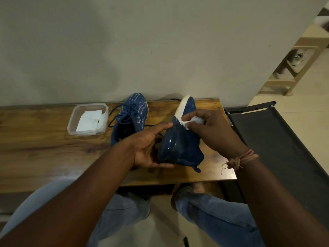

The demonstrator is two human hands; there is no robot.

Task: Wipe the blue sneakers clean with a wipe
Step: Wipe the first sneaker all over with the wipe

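A blue sneaker (179,143) is tipped on its side above the wooden table (44,154), its sole facing me and its white toe edge pointing away. My left hand (147,147) grips it at the heel end. My right hand (211,131) presses a crumpled white wipe (192,121) against the sole near the toe. The second blue sneaker (131,114) stands upright on the table to the left, laces loose, toe toward the wall.
A clear plastic box (88,120) with folded white wipes sits on the table left of the shoes. The wall runs right behind the table. A dark fabric chair (277,139) stands at the right. My knees in jeans are below the table edge.
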